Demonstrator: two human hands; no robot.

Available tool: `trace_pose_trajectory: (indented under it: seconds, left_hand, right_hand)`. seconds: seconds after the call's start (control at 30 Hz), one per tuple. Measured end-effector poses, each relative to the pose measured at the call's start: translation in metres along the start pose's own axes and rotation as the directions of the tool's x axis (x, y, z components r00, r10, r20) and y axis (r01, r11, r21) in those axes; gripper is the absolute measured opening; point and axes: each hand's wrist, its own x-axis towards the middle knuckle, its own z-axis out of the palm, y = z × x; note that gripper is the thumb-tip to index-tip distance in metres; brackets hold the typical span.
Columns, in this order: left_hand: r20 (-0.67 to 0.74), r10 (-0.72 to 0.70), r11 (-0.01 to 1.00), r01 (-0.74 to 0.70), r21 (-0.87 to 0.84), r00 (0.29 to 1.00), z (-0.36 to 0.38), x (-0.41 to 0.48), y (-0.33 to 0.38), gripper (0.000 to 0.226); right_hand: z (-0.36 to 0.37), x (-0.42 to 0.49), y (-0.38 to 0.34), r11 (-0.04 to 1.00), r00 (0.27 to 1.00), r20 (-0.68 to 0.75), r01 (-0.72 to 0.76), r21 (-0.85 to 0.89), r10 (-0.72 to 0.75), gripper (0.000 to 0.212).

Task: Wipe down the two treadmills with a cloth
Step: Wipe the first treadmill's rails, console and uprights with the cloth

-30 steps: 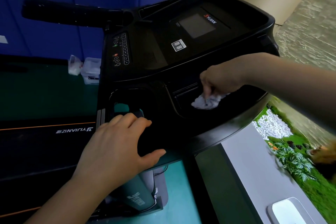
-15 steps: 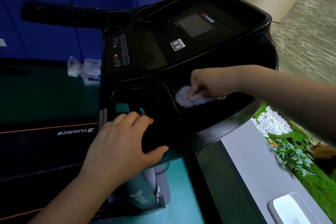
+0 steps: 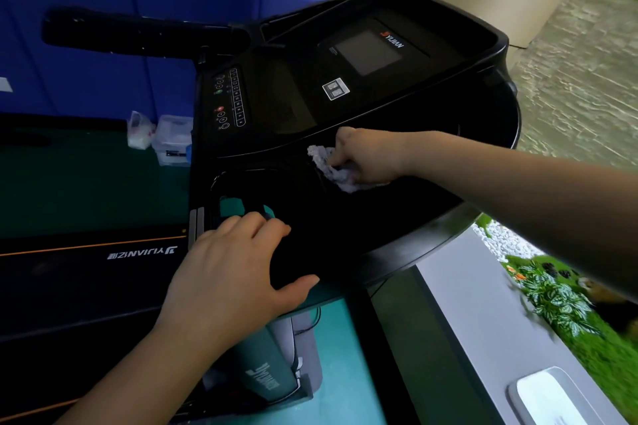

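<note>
A black treadmill console [image 3: 345, 107] fills the middle of the view, with a dark screen [image 3: 367, 52] and a column of buttons [image 3: 229, 98] on its left. My right hand [image 3: 366, 157] grips a crumpled white cloth [image 3: 328, 164] and presses it on the console's lower tray, just below the sloped panel. My left hand [image 3: 234, 269] rests on the console's near edge beside the cup-holder opening [image 3: 247, 198], fingers bent over the rim, thumb spread to the right. A second treadmill's dark deck [image 3: 86, 269] lies at the left.
A black handlebar [image 3: 138, 33] sticks out to the left of the console. Small clear plastic containers [image 3: 162, 136] sit on the green surface at the left. Blue panels stand behind. At right are a grey ledge [image 3: 466, 321], artificial plants [image 3: 559, 300] and white pebbles.
My right hand has swept the cloth leftward and up across the tray, from its right part to the spot below the sloped panel. My left hand has stayed on the edge.
</note>
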Motion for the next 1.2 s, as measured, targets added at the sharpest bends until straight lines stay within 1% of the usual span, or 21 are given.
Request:
trace_pose_trajectory:
  seconds: [0.07,0.13,0.27,0.33,0.4,0.47,0.53,0.63,0.67,0.7,0.73,0.77,0.8,0.83,0.87,0.9,0.93,0.97,1.03,1.13,1.2]
  left_hand:
    - [-0.004,-0.001,1.000,0.001,-0.002,1.000,0.000,0.000,0.000,0.066]
    - [-0.009,-0.001,1.000,0.001,0.005,1.000,0.001,0.000,0.000,0.065]
    - [-0.002,-0.007,1.000,0.007,-0.005,1.000,-0.001,0.000,0.000,0.067]
    - [0.009,-0.005,1.000,0.005,-0.014,1.000,-0.001,-0.001,0.000,0.069]
    - [0.021,-0.007,1.000,0.008,-0.016,1.000,-0.002,-0.001,0.000,0.069]
    - [0.019,-0.007,1.000,0.007,-0.027,1.000,-0.002,-0.001,-0.001,0.070]
    - [0.016,-0.001,1.000,0.002,-0.029,1.000,-0.001,-0.001,-0.001,0.070]
    - [-0.009,0.005,1.000,-0.005,-0.029,1.000,0.000,-0.002,-0.002,0.069]
    - [-0.014,0.004,1.000,-0.005,-0.028,1.000,0.000,-0.001,-0.002,0.069]
    - [-0.015,0.004,1.000,-0.004,-0.025,1.000,0.000,-0.001,-0.002,0.068]
    - [-0.012,0.003,1.000,-0.004,-0.022,1.000,0.001,-0.001,-0.002,0.068]
    - [-0.008,0.003,1.000,-0.004,-0.017,1.000,0.001,-0.001,-0.001,0.068]
    - [-0.008,0.004,1.000,-0.004,-0.013,1.000,0.001,0.000,-0.001,0.067]
    - [-0.010,0.006,1.000,-0.006,-0.011,1.000,0.002,0.000,-0.001,0.067]
    - [-0.012,0.009,1.000,-0.009,-0.010,1.000,0.002,0.000,-0.001,0.067]
    - [-0.012,0.012,1.000,-0.012,-0.009,1.000,0.002,0.000,0.000,0.067]
    - [-0.014,0.013,1.000,-0.013,-0.007,1.000,0.001,0.000,0.000,0.067]
    - [-0.017,0.012,1.000,-0.012,-0.008,1.000,0.000,0.000,0.000,0.067]
    - [-0.016,0.015,1.000,-0.015,-0.008,1.000,0.000,-0.001,-0.001,0.067]
    - [-0.012,0.019,1.000,-0.019,0.008,1.000,0.000,-0.001,-0.002,0.066]
    - [-0.010,0.016,1.000,-0.016,0.013,1.000,0.001,-0.001,-0.002,0.067]
  right_hand:
    - [0.005,-0.010,-0.002,1.000,0.999,0.042,0.020,0.009,-0.020,0.024]
    - [0.010,-0.016,-0.008,1.000,0.999,0.038,0.013,-0.028,-0.012,0.023]
    - [0.009,-0.012,-0.017,0.996,0.997,0.022,-0.068,-0.062,0.070,0.022]
    - [0.002,-0.012,-0.016,0.994,0.994,0.064,-0.086,-0.065,0.090,0.022]
    - [-0.004,-0.019,-0.008,0.992,0.989,0.077,-0.119,-0.052,0.123,0.023]
    - [-0.013,-0.031,0.004,0.985,0.984,0.088,-0.149,-0.091,0.157,0.023]
    - [-0.017,-0.041,0.017,0.980,0.982,0.069,-0.169,-0.104,0.177,0.026]
    - [-0.027,-0.046,0.029,0.976,0.970,0.130,-0.191,-0.103,0.203,0.035]
    - [-0.034,-0.049,0.036,0.973,0.968,0.113,-0.217,-0.082,0.225,0.035]
    - [-0.042,-0.053,0.048,0.969,0.968,0.063,-0.238,-0.069,0.242,0.032]
    - [-0.051,-0.061,0.060,0.958,0.961,0.027,-0.272,-0.095,0.275,0.027]
    - [-0.058,-0.070,0.074,0.943,0.954,-0.026,-0.301,-0.143,0.300,0.024]
    - [-0.063,-0.080,0.089,0.914,0.942,-0.084,-0.335,-0.229,0.324,0.025]
    - [-0.065,-0.090,0.100,0.867,0.933,-0.109,-0.359,-0.345,0.343,0.028]
    - [-0.065,-0.095,0.105,0.818,0.930,-0.084,-0.356,-0.453,0.358,0.031]
    - [-0.063,-0.097,0.108,0.797,0.936,-0.054,-0.327,-0.508,0.349,0.033]
    - [-0.062,-0.096,0.109,0.799,0.942,-0.026,-0.298,-0.523,0.335,0.036]
    - [-0.061,-0.093,0.109,0.804,0.945,-0.004,-0.281,-0.524,0.327,0.038]
    - [-0.066,-0.092,0.104,0.812,0.938,0.016,-0.292,-0.505,0.347,0.039]
    - [-0.067,-0.097,0.108,0.826,0.950,0.053,-0.238,-0.510,0.307,0.036]
    - [-0.061,-0.100,0.111,0.844,0.945,0.074,-0.246,-0.476,0.317,0.038]
